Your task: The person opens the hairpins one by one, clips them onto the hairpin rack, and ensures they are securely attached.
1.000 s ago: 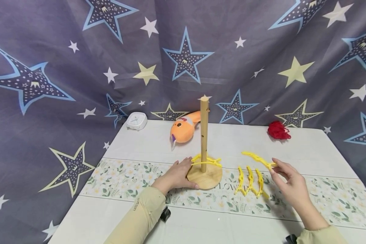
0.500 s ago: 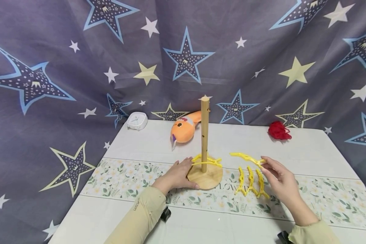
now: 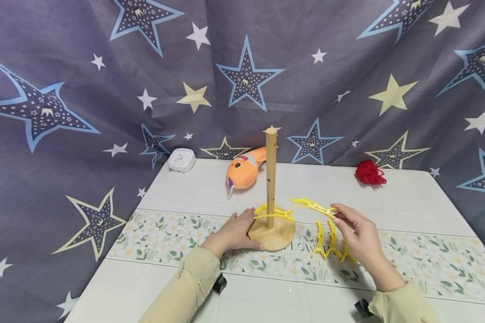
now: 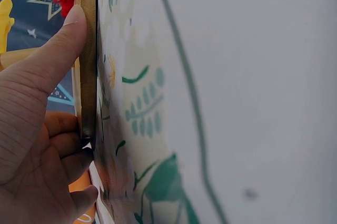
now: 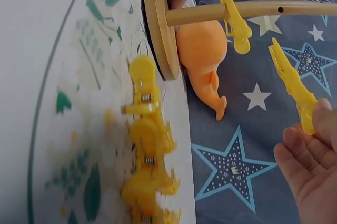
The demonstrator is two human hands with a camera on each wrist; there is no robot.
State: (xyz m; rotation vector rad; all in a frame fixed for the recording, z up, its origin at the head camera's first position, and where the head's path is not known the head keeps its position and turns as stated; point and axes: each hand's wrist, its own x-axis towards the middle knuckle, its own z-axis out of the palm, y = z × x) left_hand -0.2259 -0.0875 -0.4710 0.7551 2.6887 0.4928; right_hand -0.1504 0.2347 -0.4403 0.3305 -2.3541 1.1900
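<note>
– Gripping the wooden stand (image 3: 275,241) by its left rim, thumb and fingers curled on it, is the left hand (image 3: 234,233); any risk?
– Slackening could let it tip if bumped
– And rightward?
– The right hand (image 3: 359,233) pinches one end of a yellow clip (image 3: 312,205), raised right of the post (image 3: 271,175); a slip could drop it

This looks like a homelike table nook, though whether it is a home or a set-up studio corner cannot be told. A grey-purple fabric curtain printed with stars (image 3: 295,107) hangs behind a white-covered table (image 3: 315,186) with a floral band, where a white rounded-square clock (image 3: 181,160) and an orange plush toy (image 3: 242,174) lend a domestic air.
</note>
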